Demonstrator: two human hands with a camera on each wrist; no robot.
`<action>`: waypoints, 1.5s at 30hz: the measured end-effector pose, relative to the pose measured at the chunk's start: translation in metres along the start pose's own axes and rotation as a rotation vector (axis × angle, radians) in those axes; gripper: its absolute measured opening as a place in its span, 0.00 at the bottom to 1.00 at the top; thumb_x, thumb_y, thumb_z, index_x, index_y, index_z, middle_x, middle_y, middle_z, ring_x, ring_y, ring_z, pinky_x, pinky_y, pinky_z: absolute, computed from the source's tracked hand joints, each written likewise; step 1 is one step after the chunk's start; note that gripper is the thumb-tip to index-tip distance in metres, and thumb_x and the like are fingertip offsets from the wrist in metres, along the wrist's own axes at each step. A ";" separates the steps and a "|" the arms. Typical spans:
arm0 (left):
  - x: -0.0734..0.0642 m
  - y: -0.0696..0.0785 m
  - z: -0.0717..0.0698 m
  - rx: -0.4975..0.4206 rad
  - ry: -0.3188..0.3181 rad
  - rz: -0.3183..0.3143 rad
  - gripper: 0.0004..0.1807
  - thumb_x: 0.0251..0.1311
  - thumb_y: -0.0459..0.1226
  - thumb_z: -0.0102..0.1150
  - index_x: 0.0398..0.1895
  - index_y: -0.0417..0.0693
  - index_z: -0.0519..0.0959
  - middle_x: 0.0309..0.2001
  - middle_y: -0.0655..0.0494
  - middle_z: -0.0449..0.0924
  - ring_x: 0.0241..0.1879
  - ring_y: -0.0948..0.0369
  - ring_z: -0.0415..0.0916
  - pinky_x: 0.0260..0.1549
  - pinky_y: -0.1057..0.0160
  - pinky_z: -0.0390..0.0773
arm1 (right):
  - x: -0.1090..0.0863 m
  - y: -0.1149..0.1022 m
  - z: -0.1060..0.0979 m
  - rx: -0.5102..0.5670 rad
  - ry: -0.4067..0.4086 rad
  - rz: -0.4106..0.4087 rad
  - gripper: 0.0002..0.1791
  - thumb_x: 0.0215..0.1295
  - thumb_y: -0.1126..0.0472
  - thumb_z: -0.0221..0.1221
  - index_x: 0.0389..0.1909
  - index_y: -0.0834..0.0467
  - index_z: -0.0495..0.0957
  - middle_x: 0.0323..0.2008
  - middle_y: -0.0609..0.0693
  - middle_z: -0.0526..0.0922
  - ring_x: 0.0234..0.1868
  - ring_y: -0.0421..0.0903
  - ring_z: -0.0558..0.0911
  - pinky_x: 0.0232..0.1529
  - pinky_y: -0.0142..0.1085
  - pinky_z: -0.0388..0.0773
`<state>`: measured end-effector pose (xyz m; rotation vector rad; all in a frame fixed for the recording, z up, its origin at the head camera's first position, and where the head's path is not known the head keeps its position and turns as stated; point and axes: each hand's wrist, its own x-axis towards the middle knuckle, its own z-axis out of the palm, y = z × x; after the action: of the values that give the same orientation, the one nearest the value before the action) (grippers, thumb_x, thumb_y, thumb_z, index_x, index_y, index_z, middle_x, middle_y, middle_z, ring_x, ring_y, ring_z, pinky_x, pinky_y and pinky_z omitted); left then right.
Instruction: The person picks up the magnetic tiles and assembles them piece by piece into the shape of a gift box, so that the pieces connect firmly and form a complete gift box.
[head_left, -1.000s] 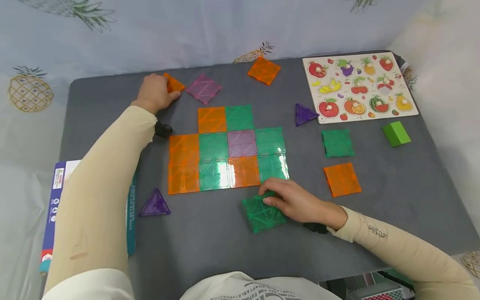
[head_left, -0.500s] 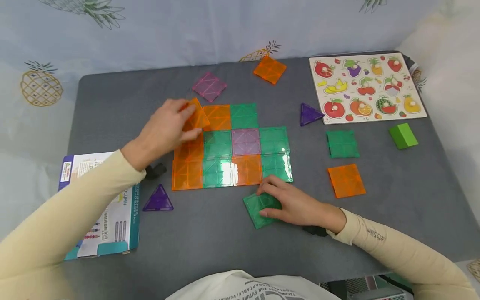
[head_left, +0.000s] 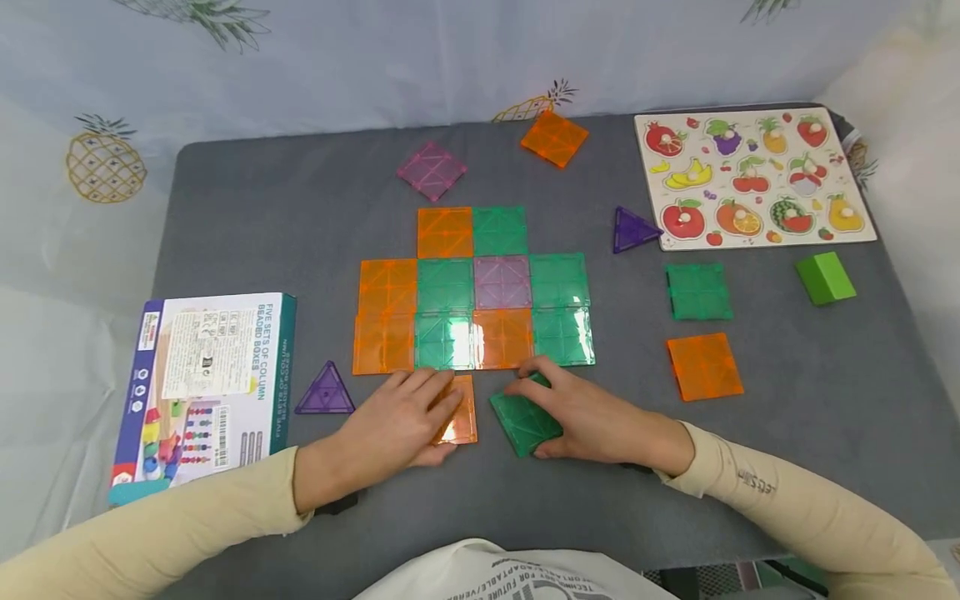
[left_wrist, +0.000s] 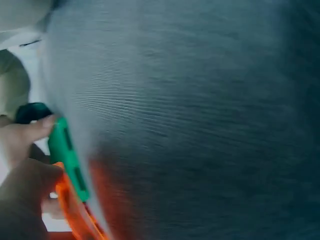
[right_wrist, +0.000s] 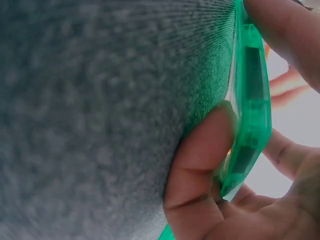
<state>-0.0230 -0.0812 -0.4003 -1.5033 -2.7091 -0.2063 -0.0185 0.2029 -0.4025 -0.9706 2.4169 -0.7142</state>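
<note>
Since half a second ago my left hand has come down from ten o'clock of the tile mat to its near edge, fingers flat on an orange tile at six o'clock. Beside it at three o'clock, my right hand pinches a green tile by its edges, thumb curled under the rim, one edge lifted off the grey table. These tiles look light, stiff and slick; edges give the best hold. Far left, a closed box; contents unseen. At one o'clock, a fruit puzzle board holding its pieces.
</note>
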 end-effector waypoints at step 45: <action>0.008 -0.083 -0.024 -0.415 -0.318 -0.791 0.54 0.64 0.59 0.51 0.74 0.31 0.38 0.72 0.26 0.42 0.69 0.30 0.43 0.64 0.34 0.54 | 0.022 -0.016 0.005 -0.432 0.165 0.010 0.35 0.52 0.37 0.66 0.59 0.51 0.76 0.49 0.56 0.71 0.28 0.45 0.73 0.26 0.36 0.79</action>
<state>-0.0988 -0.1210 -0.3838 -0.4190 -3.5470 -0.6203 -0.0218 0.1755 -0.4010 -1.0934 2.7871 -0.2769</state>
